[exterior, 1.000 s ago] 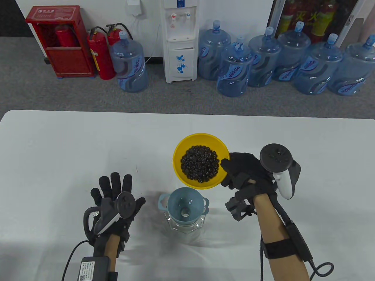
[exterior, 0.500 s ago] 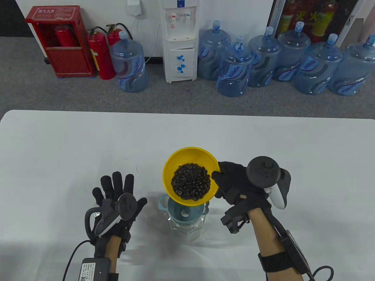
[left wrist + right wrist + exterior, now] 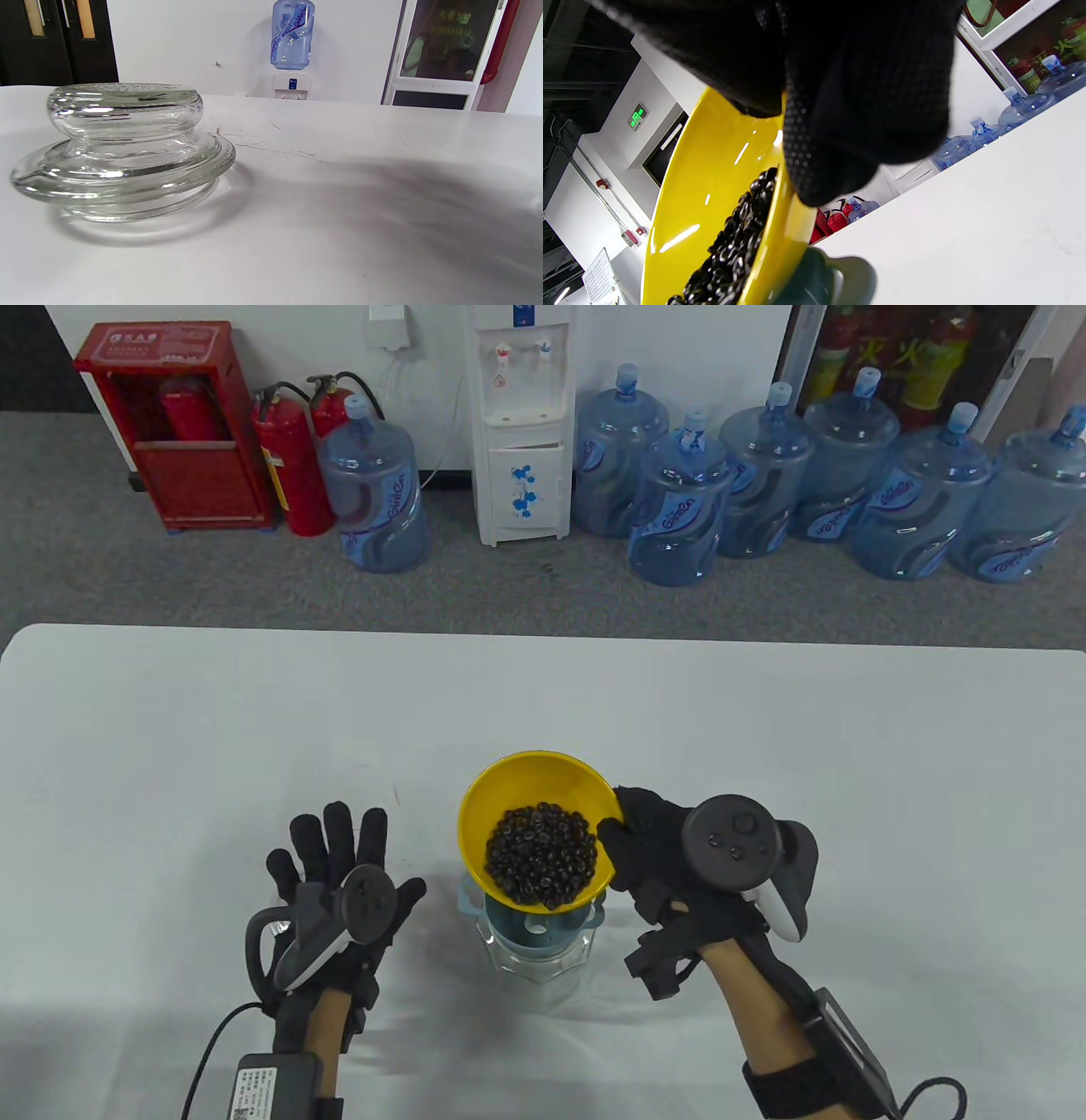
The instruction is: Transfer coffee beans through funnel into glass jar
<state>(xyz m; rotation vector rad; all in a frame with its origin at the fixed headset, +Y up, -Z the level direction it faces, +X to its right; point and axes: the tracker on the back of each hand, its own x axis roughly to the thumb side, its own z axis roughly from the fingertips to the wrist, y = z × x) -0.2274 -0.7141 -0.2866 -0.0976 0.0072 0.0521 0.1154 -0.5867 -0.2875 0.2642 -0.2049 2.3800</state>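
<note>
A round yellow plastic bowl [image 3: 536, 831] of dark coffee beans [image 3: 540, 863] is gripped, tilted over the blue funnel [image 3: 543, 929], by the right hand [image 3: 657, 857], while the left hand [image 3: 339, 878] is spread flat left of it, holding nothing.

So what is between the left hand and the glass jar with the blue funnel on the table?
Only bare white table separates the left hand from the clear glass jar, as the table view shows.
</note>
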